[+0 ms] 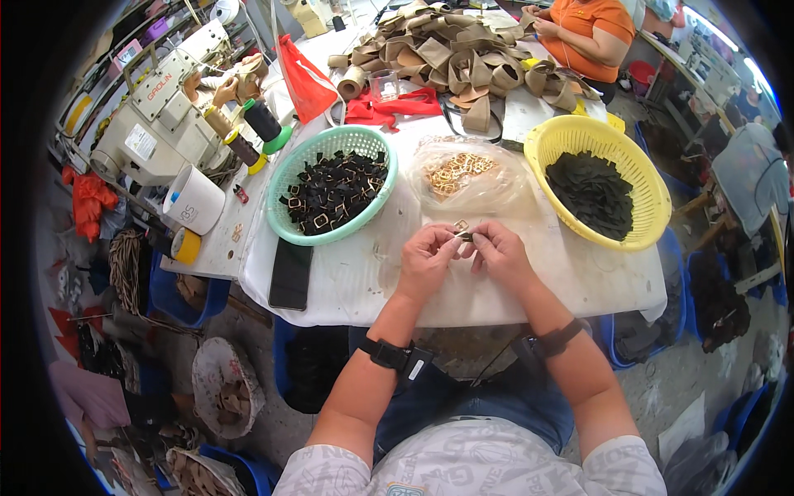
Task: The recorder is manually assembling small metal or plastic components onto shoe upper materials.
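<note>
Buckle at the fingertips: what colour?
The buckle is gold-coloured; it shows in the head view.

Hand-held square buckle [461, 224] is gleaming gold; the fabric strip [466, 236] with it is showing black. Left mesh basket [285, 174] is showing mint green, its buckled tabs [343, 194] pairing black with gold. Right slotted basket [649, 182] is showing bright yellow, its loose strips [589, 194] showing near-black. Bagged buckles [459, 172] are shining gold inside a clear sack [496, 198]. Tablecloth [364, 281] is showing white with brownish smudges; smartphone [289, 277] is showing black. Heaped bands [447, 54] are showing khaki brown. Hanging bag [304, 83] is showing bright red. T-shirt [480, 459] is carrying pale grey print on white; jeans [488, 405] are showing blue; co-worker's shirt [591, 37] is showing orange.
</note>
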The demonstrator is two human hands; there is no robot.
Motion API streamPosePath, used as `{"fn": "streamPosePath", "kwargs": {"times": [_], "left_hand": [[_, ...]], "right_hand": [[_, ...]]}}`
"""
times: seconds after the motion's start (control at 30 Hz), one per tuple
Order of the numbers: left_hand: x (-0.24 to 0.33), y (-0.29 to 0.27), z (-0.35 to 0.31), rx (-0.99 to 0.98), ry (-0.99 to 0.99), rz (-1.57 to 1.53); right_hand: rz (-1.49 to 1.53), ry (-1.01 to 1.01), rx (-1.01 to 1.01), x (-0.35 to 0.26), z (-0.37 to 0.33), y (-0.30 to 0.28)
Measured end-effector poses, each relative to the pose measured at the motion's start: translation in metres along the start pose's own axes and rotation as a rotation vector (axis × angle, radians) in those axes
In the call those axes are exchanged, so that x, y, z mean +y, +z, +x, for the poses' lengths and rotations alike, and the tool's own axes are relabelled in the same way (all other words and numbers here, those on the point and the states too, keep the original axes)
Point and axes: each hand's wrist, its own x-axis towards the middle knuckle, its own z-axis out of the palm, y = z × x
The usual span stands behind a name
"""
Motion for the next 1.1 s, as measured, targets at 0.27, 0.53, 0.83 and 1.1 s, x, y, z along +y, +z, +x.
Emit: {"fn": "streamPosePath", "kwargs": {"times": [0.27,0.53,0.83,1.1], "left_hand": [[0.001,-0.003,-0.001,0.061,-0.136,0.074],[0.001,-0.002,0.0,0.115,-0.169,0.031],[-0.003,-0.005,0.001,0.145,-0.155,0.058],[0.002,-0.004,0.002,0.149,-0.17,0.014]], "right_hand": [[-0.014,0.012,-0.017,-0.001,-0.001,0.0],[0.097,0.009,-0.008,0.0,0.004,-0.004],[0.139,0.109,0.036,-0.008,0.004,-0.008],[0.05,0.111,0.014,-0.008,0.003,-0.005]]}}
